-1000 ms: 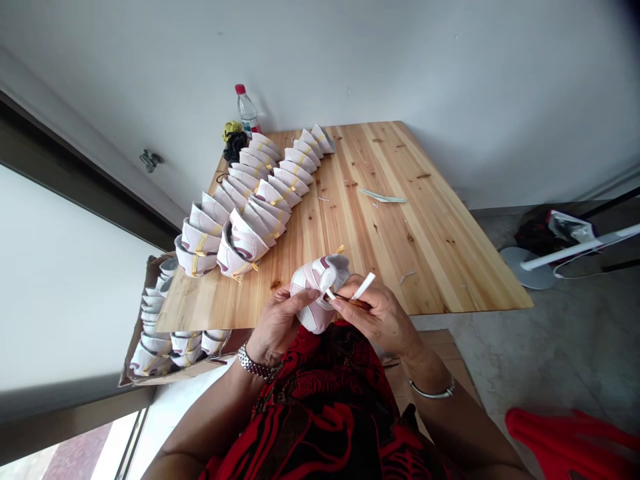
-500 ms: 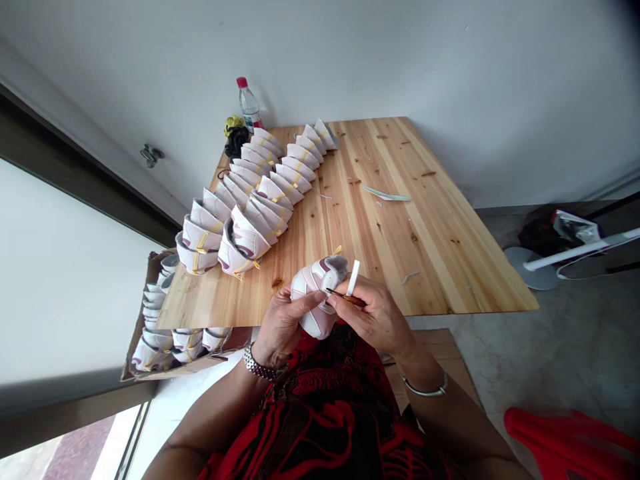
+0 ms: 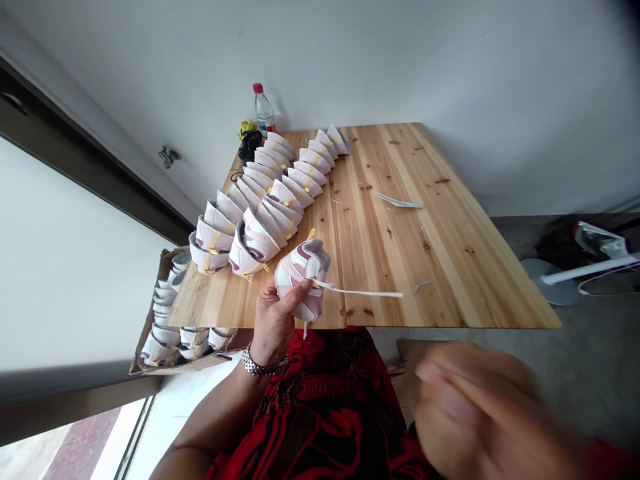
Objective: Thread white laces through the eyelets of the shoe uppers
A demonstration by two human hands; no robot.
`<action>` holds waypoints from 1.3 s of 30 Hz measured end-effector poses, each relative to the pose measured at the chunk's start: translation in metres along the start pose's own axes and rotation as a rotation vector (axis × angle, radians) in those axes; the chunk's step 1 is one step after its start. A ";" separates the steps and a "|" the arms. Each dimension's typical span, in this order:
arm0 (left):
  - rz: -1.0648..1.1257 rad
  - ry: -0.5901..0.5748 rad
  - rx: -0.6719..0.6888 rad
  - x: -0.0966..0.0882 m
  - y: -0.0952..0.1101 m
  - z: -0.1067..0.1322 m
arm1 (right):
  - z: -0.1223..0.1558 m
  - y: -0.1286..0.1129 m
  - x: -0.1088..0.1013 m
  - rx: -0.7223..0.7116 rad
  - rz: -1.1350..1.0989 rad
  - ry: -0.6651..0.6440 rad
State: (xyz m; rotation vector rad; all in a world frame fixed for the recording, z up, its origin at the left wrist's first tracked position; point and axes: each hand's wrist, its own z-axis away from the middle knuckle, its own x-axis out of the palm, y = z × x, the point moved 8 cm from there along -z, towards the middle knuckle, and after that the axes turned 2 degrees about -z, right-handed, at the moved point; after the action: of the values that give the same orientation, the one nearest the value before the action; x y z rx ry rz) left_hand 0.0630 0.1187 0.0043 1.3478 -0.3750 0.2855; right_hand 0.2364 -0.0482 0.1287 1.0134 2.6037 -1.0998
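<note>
Pine tabletop [image 3: 420, 227], rows of shoe uppers [image 3: 270, 200], white wall [image 3: 400, 67] behind

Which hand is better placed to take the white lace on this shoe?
Probably the right hand: blurred but off the shoe, on the side the lace stretches toward; the left hand grips the shoe.

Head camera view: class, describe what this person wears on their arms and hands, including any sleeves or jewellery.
The left hand is bare, with a silver metal link band around its wrist. The right hand is bare too, but blurred, and its wrist is hidden. The forearms show no sleeves. A red-and-black patterned garment covers the body.
</note>
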 end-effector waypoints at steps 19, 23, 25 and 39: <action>-0.012 -0.097 -0.031 0.005 0.004 0.013 | -0.020 0.014 0.081 -0.158 0.405 -0.105; -0.020 -0.109 -0.025 0.006 0.004 0.013 | -0.019 0.014 0.081 -0.168 0.436 -0.105; -0.022 -0.110 -0.025 0.006 0.004 0.013 | -0.020 0.013 0.080 -0.173 0.447 -0.104; -0.111 -0.134 0.030 0.009 0.010 0.017 | -0.020 0.012 0.077 -0.159 0.455 -0.102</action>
State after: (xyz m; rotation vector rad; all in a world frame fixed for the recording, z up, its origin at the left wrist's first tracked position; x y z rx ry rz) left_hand 0.0658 0.1035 0.0202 1.4162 -0.4072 0.1097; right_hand 0.1875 0.0123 0.1078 1.3759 2.1807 -0.7956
